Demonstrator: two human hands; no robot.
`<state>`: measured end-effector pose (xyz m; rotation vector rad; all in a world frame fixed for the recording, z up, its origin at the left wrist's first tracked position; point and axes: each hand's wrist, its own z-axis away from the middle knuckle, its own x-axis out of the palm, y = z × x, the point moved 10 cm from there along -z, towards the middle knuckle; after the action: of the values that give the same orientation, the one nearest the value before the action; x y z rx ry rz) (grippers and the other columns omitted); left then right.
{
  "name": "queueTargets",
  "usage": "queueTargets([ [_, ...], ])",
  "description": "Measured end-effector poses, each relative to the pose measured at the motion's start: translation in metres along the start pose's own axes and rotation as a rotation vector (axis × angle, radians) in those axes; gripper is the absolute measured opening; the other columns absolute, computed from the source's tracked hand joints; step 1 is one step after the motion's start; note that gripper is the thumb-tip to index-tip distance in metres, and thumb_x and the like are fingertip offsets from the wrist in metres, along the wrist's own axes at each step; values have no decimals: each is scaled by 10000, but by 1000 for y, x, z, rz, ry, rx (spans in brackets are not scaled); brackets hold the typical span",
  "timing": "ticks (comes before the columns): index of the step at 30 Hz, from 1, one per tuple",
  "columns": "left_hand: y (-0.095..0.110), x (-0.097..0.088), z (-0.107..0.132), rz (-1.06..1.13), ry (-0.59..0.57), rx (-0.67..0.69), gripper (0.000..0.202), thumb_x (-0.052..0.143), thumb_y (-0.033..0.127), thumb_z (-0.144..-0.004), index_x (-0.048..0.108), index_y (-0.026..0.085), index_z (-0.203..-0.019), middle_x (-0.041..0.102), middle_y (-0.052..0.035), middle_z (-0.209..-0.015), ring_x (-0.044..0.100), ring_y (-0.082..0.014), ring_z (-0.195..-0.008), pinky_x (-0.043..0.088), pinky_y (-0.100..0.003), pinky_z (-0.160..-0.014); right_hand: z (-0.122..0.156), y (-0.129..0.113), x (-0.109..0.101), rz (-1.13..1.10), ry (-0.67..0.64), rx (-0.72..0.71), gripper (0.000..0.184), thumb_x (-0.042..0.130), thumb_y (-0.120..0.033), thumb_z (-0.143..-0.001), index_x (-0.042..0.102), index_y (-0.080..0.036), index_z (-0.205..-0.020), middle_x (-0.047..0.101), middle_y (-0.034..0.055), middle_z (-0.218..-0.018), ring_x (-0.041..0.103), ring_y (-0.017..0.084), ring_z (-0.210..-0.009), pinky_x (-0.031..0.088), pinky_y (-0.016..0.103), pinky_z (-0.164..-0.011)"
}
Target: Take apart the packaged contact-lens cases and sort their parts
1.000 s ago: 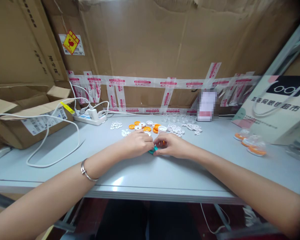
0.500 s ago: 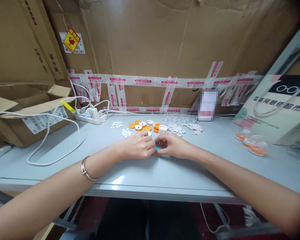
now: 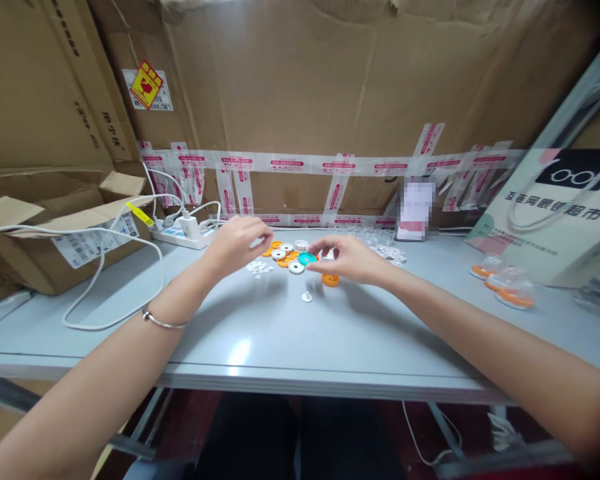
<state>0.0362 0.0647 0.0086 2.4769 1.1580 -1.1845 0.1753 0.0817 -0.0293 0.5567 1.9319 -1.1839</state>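
Observation:
My right hand (image 3: 347, 259) pinches a teal disc (image 3: 307, 259) between thumb and fingers, raised above the table. My left hand (image 3: 240, 243) is off to the left with its fingers curled together; whatever may be in them is hidden. Below and between the hands, a small white piece with a short stem (image 3: 307, 297) stands on the table. An orange ring (image 3: 331, 281) lies just under my right hand. Several orange and white discs (image 3: 283, 255) lie between the hands, and small white pieces (image 3: 259, 268) are scattered below my left hand.
Clear domes (image 3: 365, 233) and white plastic parts (image 3: 391, 255) lie behind my right hand. Orange-based domed pieces (image 3: 515, 293) stand at right by a paper bag (image 3: 545, 220). A power strip (image 3: 187, 233), white cable (image 3: 161, 267) and open carton (image 3: 65, 233) occupy the left.
My hands have parted and moved away from me, the left one further left. The teal disc has risen in my right hand, and the small stemmed white piece now shows on the table.

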Motion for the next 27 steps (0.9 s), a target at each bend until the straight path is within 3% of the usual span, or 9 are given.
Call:
queueTargets([
  [4,-62,2,10,-64,-100,-241,198,431,230,-798,615,155,-809,644,-56,-806,574,-158,-745,392,-240,-692,-36,-8,-11,188,50,-10,308,653,-396,-654,666,-174,-867,655,47,-876,559,169,-770,405,256,-625],
  [7,-102,21,29,-122,-280,-414,179,457,224,-735,625,168,-759,661,-63,-798,585,-185,-736,392,-246,-655,-62,-3,6,343,-27,16,320,667,-404,-648,675,-169,-864,663,60,-935,578,178,-804,415,247,-643],
  [10,-122,39,44,-125,-407,-478,164,479,215,-682,634,179,-721,674,-64,-770,590,-197,-719,382,-244,-619,-78,7,26,429,-74,52,333,685,-427,-629,688,-176,-848,671,73,-958,586,204,-855,422,250,-684],
  [14,-129,50,48,-100,-454,-475,148,501,211,-641,640,179,-677,682,-66,-759,591,-200,-708,367,-236,-592,-86,21,40,466,-50,81,393,688,-462,-616,695,-168,-876,667,100,-992,557,256,-952,408,290,-770],
  [20,-126,48,53,3,-563,-452,132,519,218,-608,639,180,-649,674,-28,-694,574,-154,-630,370,-208,-560,-86,23,45,447,-48,71,405,671,-475,-628,695,-173,-896,668,95,-984,549,258,-938,402,301,-770],
  [24,-114,61,66,151,-745,-421,142,509,235,-590,633,174,-620,656,-16,-642,567,-144,-612,373,-196,-544,-78,12,31,403,40,53,432,611,-474,-696,649,-178,-1007,647,74,-1019,521,236,-972,389,297,-795],
  [27,-108,71,73,204,-832,-419,152,504,247,-582,634,176,-617,650,-10,-627,560,-139,-603,372,-195,-544,-61,-4,13,291,93,-13,323,558,-420,-754,656,-178,-944,639,59,-998,537,188,-895,397,274,-742],
])
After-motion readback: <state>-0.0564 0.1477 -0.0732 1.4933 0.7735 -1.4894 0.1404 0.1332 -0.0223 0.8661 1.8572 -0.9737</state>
